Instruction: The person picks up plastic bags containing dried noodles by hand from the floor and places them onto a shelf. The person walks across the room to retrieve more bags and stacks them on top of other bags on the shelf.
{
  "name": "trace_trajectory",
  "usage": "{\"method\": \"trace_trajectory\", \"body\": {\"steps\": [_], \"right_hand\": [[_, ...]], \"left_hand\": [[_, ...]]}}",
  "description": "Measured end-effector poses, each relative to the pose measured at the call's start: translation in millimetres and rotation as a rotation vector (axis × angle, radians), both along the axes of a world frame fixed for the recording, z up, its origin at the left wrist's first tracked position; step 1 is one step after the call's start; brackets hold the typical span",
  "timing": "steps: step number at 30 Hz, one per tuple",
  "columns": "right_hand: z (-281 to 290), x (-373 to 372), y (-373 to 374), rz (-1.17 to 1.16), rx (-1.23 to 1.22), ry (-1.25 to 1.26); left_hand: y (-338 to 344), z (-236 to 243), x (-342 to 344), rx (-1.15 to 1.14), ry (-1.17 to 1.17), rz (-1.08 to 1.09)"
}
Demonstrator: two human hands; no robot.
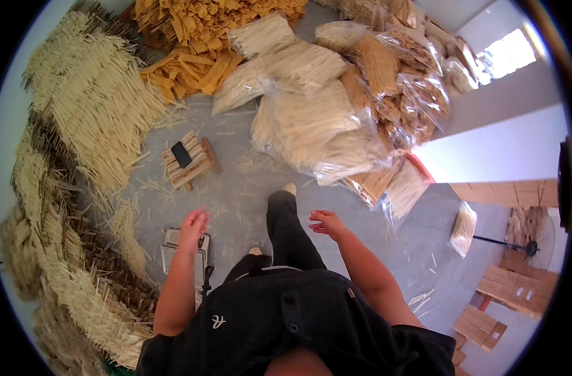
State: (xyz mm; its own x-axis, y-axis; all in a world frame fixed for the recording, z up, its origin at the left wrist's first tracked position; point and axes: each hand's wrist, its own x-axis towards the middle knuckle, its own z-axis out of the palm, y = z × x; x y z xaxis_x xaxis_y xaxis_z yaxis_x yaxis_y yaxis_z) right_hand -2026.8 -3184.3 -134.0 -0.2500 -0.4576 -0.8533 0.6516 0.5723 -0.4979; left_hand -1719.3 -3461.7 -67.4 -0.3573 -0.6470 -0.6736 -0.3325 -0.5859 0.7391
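Observation:
My left hand point(194, 227) hangs in the air with loosely bent fingers and nothing in it, above a metal platform scale point(170, 240) that my forearm partly covers. My right hand point(325, 223) is held out over the grey floor to the right of my leg, its fingers apart and bare. Ahead of my left hand stands a small slatted wooden stool point(204, 164). A dark phone point(181, 155) lies on top of it.
Stacked pale strips point(98, 100) line the left wall. An orange strip pile point(217, 25) rises at the back. Clear bags of pale strips point(323, 122) and brown ones point(377, 66) fill the far middle. Rightward are one pale bundle point(465, 229), a fan point(532, 248) and cardboard boxes point(518, 291).

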Motion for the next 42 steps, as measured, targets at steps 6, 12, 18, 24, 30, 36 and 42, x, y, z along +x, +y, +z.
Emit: {"method": "trace_trajectory", "body": {"steps": [6,12,18,24,30,36,42], "right_hand": [[-90,-110,-104,-0.070,0.145,-0.042],[-187,-183,-207,-0.200,0.145,-0.059],[-326,-196,-275,-0.357,0.250,-0.112],[-365,-193,-295,-0.101,0.374,0.297],[-153,-220,-277,0.122,0.259,0.766],[54,-198,-275,0.440,-0.025,0.664],[58,-128,-298,0.560,-0.609,0.390]], "left_hand": [[-20,-119,-84,-0.336,-0.377,-0.743],[-35,-181,-138,-0.563,-0.681,-1.214],[-89,-216,-175,-0.634,-0.689,-1.325],[-113,-219,-186,-0.507,-0.708,-1.354],[-112,-210,-185,-0.406,-0.509,-1.257],[-119,-58,-306,1.273,0.541,-0.449],[-133,-41,-338,1.400,0.384,-0.128]]}}
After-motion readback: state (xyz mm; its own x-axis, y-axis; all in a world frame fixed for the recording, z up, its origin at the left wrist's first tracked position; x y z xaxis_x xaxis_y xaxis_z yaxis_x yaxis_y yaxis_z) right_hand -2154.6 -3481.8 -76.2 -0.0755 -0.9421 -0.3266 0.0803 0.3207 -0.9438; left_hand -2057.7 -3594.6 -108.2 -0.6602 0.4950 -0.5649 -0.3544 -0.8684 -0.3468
